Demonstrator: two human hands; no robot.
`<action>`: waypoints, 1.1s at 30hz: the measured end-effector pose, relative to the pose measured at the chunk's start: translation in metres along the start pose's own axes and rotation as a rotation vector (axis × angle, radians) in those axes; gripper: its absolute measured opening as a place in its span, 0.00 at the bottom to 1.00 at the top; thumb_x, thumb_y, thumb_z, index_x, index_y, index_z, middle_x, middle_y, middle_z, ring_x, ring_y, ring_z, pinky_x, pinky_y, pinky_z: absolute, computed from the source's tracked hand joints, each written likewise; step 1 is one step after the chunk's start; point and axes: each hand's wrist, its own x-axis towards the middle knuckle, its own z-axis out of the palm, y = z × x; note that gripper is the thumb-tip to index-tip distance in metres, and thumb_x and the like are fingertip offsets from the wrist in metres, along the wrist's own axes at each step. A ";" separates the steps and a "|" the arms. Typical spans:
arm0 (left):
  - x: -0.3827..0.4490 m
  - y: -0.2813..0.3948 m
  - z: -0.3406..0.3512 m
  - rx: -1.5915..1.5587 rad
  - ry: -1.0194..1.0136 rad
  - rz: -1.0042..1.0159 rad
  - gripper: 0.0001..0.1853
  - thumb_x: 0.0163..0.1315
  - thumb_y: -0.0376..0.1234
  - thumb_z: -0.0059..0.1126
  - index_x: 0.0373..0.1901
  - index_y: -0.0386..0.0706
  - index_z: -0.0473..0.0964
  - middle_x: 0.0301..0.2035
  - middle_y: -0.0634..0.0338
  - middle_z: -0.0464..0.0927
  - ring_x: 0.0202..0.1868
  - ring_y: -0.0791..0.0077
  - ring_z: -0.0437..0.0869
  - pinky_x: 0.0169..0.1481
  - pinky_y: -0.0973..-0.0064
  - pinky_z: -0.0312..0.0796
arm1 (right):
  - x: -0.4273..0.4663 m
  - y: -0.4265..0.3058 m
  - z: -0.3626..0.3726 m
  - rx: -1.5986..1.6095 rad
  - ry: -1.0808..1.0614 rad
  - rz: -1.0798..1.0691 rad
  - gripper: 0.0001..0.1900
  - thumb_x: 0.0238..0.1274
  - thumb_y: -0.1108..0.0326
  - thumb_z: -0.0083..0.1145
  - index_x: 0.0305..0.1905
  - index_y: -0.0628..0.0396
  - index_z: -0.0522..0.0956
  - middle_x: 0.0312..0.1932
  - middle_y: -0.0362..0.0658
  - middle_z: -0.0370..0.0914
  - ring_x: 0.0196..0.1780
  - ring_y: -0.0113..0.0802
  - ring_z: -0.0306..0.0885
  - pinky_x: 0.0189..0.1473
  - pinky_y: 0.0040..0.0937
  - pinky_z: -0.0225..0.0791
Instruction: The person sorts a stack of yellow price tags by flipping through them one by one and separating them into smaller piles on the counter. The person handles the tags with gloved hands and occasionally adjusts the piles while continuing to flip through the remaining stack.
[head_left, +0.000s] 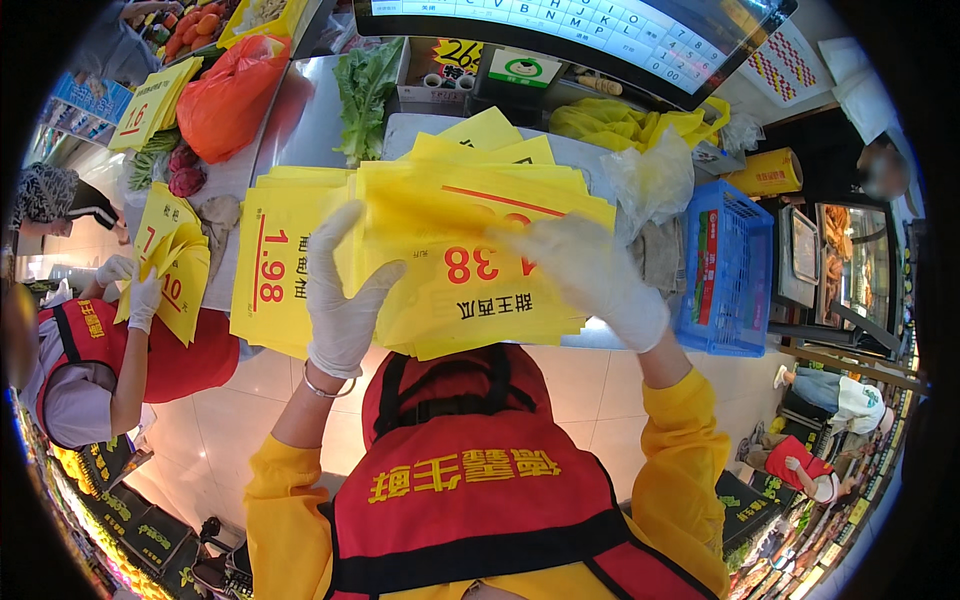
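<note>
A thick stack of yellow paper price signs (480, 315) lies in front of me on the counter, bearing red figures and black writing. My left hand (341, 300), in a white glove, rests at the stack's left edge. Its thumb and fingers are spread, and nothing shows between them. Under and beside that wrist is a second pile of yellow signs (281, 262). Over the right part of the main stack, my right hand (592, 274), also gloved, is blurred by motion. A blurred orange-yellow streak runs leftward from its fingertips; whether it grips a sheet cannot be made out.
A touchscreen (585, 30) overhangs the far side. Leafy greens (367, 97), a red plastic bag (236, 97) and yellow bags (622, 120) stand around the signs. To the right is a blue plastic basket (724, 277). At left, a co-worker (135, 330) handles yellow signs.
</note>
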 end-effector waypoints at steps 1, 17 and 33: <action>-0.003 -0.003 -0.003 0.047 -0.109 0.040 0.32 0.56 0.31 0.71 0.64 0.44 0.70 0.64 0.52 0.71 0.65 0.62 0.73 0.71 0.64 0.61 | -0.007 0.009 -0.014 -0.045 0.043 0.075 0.30 0.56 0.64 0.60 0.68 0.46 0.73 0.37 0.40 0.76 0.36 0.41 0.75 0.43 0.38 0.70; -0.037 -0.026 -0.025 0.005 -0.542 -0.212 0.09 0.59 0.28 0.67 0.42 0.42 0.83 0.43 0.60 0.85 0.52 0.66 0.82 0.63 0.67 0.68 | -0.014 0.011 -0.025 -0.112 0.002 0.061 0.33 0.55 0.71 0.60 0.69 0.40 0.72 0.30 0.41 0.69 0.35 0.41 0.74 0.37 0.38 0.70; -0.038 -0.015 -0.008 0.550 -0.789 0.201 0.47 0.49 0.47 0.75 0.72 0.47 0.64 0.72 0.54 0.63 0.76 0.54 0.58 0.80 0.49 0.45 | -0.022 0.029 -0.049 0.239 0.486 0.233 0.27 0.66 0.77 0.54 0.69 0.49 0.71 0.40 0.47 0.78 0.41 0.42 0.77 0.44 0.33 0.71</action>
